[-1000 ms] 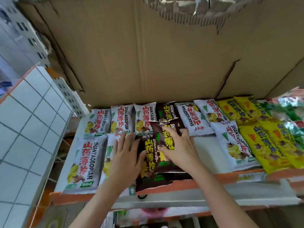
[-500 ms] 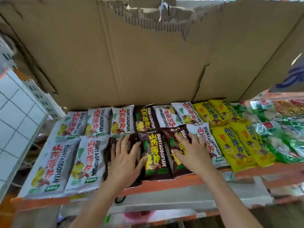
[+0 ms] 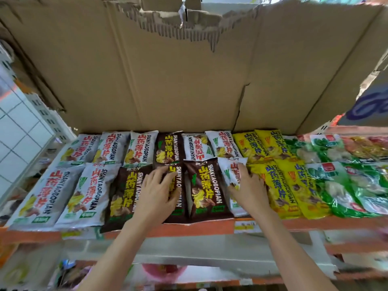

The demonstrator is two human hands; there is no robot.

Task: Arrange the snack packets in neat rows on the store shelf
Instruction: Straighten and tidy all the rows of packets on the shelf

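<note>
left hand (image 3: pixel 156 191) flat, right hand (image 3: pixel 248 189) flat

White, brown, yellow packets (image 3: pixel 206 190); orange shelf (image 3: pixel 294 224)

Snack packets (image 3: pixel 204 187) flat, two rows on shelf (image 3: pixel 210 226).

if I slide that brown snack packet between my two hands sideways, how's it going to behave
The brown snack packet looks puffy and glossy, so it would probably slide easily on the shelf and feel light. Its film looks soft, so it may buckle or ride onto the white packet beside it.
</note>
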